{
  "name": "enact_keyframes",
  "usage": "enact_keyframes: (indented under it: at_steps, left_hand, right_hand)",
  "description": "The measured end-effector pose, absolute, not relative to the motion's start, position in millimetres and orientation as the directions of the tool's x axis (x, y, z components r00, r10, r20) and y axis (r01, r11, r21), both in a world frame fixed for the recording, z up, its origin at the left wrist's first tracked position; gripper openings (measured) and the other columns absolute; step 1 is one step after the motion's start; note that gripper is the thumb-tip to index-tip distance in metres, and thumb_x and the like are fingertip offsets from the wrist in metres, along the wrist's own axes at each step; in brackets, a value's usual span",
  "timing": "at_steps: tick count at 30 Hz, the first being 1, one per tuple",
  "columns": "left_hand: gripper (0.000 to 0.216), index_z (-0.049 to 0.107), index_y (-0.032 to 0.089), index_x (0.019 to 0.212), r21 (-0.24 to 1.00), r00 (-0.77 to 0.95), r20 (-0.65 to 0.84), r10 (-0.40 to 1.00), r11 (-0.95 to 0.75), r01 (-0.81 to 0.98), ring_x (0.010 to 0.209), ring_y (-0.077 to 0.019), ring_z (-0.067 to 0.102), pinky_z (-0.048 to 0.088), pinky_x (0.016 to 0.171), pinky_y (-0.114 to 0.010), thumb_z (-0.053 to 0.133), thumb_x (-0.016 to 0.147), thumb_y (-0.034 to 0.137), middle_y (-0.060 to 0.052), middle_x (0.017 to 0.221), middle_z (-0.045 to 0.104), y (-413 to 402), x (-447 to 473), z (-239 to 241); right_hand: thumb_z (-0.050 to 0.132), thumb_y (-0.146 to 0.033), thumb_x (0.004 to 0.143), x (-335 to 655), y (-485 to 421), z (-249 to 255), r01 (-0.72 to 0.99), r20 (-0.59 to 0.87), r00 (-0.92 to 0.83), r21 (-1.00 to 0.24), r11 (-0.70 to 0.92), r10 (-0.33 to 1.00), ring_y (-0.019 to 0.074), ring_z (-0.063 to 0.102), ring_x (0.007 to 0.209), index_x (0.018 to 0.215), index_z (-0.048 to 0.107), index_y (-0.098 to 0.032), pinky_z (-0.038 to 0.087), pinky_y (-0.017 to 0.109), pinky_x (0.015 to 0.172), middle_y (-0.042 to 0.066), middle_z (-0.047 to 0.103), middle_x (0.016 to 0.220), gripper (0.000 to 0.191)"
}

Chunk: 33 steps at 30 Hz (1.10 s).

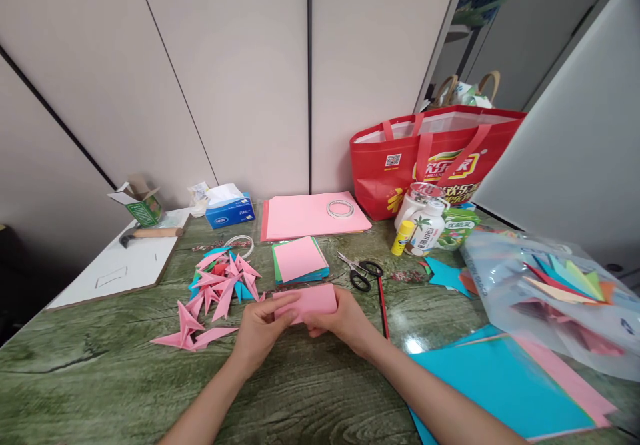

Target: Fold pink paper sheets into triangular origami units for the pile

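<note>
Both of my hands hold a folded pink paper [313, 300] just above the green table [300, 392]. My left hand [260, 328] pinches its left edge with thumb and fingers. My right hand [345, 322] grips the right edge, fingers curled under it. To the left of my hands lies a heap of folded pink and blue paper cranes [217, 288]. Behind the paper sits a small stack of coloured square sheets [299, 260], pink on top.
Scissors [361, 273] and a red pencil [383, 305] lie right of my hands. Further back are large pink sheets [313, 215] with a tape ring [341, 208], a tissue box [230, 208], glue stick [401, 237], bottles, and a red bag [435, 158]. Blue and pink sheets [505, 385] lie at right.
</note>
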<state>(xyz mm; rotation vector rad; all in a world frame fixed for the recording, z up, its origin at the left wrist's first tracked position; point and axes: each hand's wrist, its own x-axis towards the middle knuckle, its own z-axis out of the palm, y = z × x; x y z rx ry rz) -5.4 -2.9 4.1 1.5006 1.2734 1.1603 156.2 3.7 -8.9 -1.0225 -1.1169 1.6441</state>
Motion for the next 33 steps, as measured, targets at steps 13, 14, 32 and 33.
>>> enact_keyframes:
  at_steps: [13,14,32,33]
  left_hand:
    - [0.024,0.072,0.021,0.083,0.976,-0.013,0.115,0.993,-0.11,0.19,0.084,-0.0241,0.063,0.048,0.077,-0.032,0.069,0.059,0.02,-0.006,0.087,0.072,-5,-3,6]
    - [0.023,0.072,0.021,0.082,0.974,-0.025,0.124,0.992,-0.117,0.195,0.084,-0.0243,0.063,0.047,0.079,-0.033,0.069,0.059,0.019,-0.006,0.087,0.072,-5,-3,6]
    - [0.031,0.071,0.018,0.084,0.998,-0.117,0.004,0.993,-0.012,-0.065,0.083,-0.0212,0.063,0.05,0.072,-0.026,0.074,0.053,0.018,-0.007,0.09,0.071,0,-4,-3]
    - [0.032,0.071,0.017,0.085,0.998,-0.119,0.002,0.993,-0.01,-0.065,0.082,-0.0213,0.063,0.05,0.07,-0.027,0.074,0.053,0.019,-0.007,0.09,0.071,0,-4,-2]
  right_hand:
    - [0.077,-0.029,0.046,157,6,-8,-0.262,-0.096,-0.252,-0.951,-0.164,0.963,0.0118,0.056,0.053,0.084,0.06,-0.013,0.053,0.026,0.048,0.0,0.063,0.07,0.045]
    - [0.077,-0.031,0.047,158,7,-8,-0.267,-0.104,-0.264,-0.947,-0.176,0.959,0.0119,0.057,0.053,0.085,0.06,-0.013,0.053,0.027,0.05,0.0,0.064,0.07,0.045]
    - [0.079,-0.03,0.041,157,9,-4,-0.346,-0.158,-0.238,-0.908,-0.236,0.958,0.0127,0.058,0.053,0.068,0.058,-0.013,0.053,0.028,0.055,-0.001,0.063,0.061,0.039]
    - [0.079,-0.03,0.043,157,9,-4,-0.343,-0.151,-0.248,-0.91,-0.233,0.957,0.0126,0.059,0.053,0.071,0.058,-0.013,0.053,0.028,0.056,0.0,0.064,0.062,0.038]
